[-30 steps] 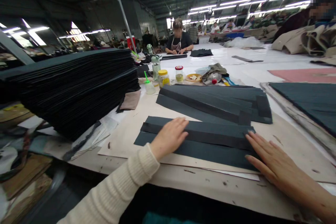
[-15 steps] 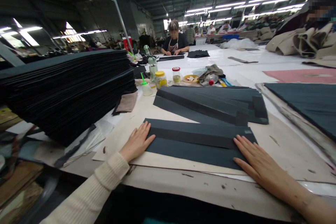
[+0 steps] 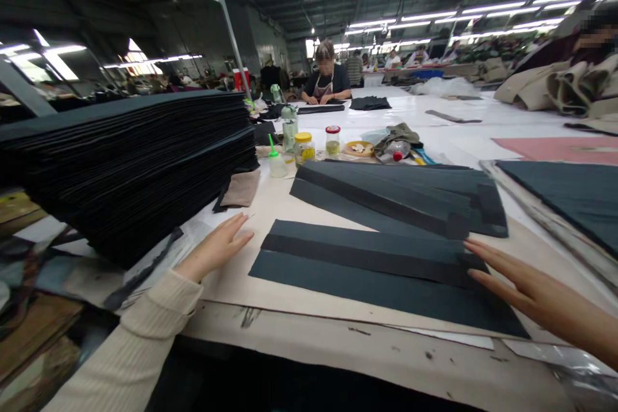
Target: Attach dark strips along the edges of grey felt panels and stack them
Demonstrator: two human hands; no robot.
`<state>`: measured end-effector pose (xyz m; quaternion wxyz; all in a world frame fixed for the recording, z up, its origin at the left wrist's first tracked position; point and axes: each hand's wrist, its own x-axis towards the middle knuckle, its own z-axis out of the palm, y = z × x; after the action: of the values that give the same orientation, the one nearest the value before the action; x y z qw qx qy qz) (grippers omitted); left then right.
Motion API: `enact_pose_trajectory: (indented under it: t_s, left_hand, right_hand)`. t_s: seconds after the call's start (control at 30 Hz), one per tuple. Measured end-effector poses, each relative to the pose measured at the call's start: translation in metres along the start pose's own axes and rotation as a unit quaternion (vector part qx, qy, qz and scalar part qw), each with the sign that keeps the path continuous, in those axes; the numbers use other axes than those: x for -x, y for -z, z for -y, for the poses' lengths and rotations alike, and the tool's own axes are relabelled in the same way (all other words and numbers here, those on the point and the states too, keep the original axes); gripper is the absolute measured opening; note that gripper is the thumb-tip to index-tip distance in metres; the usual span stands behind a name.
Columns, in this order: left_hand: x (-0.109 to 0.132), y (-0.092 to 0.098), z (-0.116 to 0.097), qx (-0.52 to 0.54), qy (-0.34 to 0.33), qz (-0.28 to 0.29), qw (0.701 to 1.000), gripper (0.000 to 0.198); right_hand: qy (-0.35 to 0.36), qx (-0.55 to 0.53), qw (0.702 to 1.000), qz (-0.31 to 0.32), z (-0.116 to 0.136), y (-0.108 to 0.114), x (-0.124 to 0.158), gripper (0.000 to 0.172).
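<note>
A dark blue-green fabric panel [image 3: 338, 290] lies flat on the cream board [image 3: 226, 283] before me. A black strip [image 3: 367, 257] runs lengthwise along it. My left hand [image 3: 215, 248] is off the panel's left end, near the tall fabric stack, its fingers stretched out. Something thin and pale, too small to name, shows by its fingertips. Over the panel's right end reaches my right hand [image 3: 519, 280], fingers apart and holding nothing; whether it touches the cloth I cannot tell. Just behind lies a fanned pile of similar panels [image 3: 386, 190] with black strips.
At left rises a tall stack of dark fabric [image 3: 145, 161], a brown cloth piece [image 3: 242, 188] beside it. A green-tipped bottle [image 3: 277, 164], yellow-lidded jar [image 3: 304, 149] and red-lidded jar [image 3: 333, 140] stand behind the panels. More dark fabric [image 3: 564, 196] lies right. A co-worker [image 3: 326, 80] sits across.
Both hands have come away from resting on the panel's ends: the left moved leftward, the right moved rightward. More of the panel shows at both ends. The view has shifted slightly.
</note>
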<state>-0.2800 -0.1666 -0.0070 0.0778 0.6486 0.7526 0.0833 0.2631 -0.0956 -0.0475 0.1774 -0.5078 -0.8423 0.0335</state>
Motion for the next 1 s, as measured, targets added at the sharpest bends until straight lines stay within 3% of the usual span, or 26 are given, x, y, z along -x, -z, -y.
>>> enact_pose_trajectory:
  t_s: [0.07, 0.2, 0.33, 0.47, 0.57, 0.7, 0.8, 1.0]
  left_hand:
    - [-0.013, 0.003, -0.029, 0.021, -0.053, -0.014, 0.998, 0.058]
    - [-0.036, -0.005, -0.112, 0.063, -0.210, 0.002, 0.976, 0.049]
    - [-0.052, -0.028, -0.192, 0.082, -0.334, 0.028, 0.939, 0.039]
    - [-0.057, -0.059, -0.243, 0.105, -0.403, 0.018, 0.909, 0.029]
    - [-0.055, -0.084, -0.258, 0.110, -0.435, 0.002, 0.894, 0.023]
    - [-0.054, -0.104, -0.258, 0.106, -0.441, -0.024, 0.891, 0.023]
    - [-0.055, -0.106, -0.257, 0.108, -0.442, -0.027, 0.890, 0.022]
    - [-0.054, -0.103, -0.258, 0.105, -0.446, -0.026, 0.889, 0.023]
  right_hand:
    - [0.007, 0.031, 0.999, 0.016, 0.002, 0.005, -0.018, 0.057]
    - [0.003, 0.072, 0.997, 0.027, 0.004, 0.005, -0.057, 0.051]
    - [-0.047, 0.085, 0.995, 0.008, -0.016, 0.009, -0.088, 0.042]
    - [-0.124, 0.080, 0.988, 0.034, -0.039, 0.019, -0.106, 0.031]
    - [-0.136, 0.075, 0.986, 0.056, -0.043, 0.019, -0.117, 0.029]
    - [-0.171, 0.075, 0.979, 0.081, -0.039, 0.013, -0.129, 0.032]
    - [-0.181, 0.071, 0.977, 0.089, -0.034, 0.014, -0.133, 0.027]
    - [-0.130, 0.023, 0.988, 0.076, -0.022, 0.019, -0.121, 0.024]
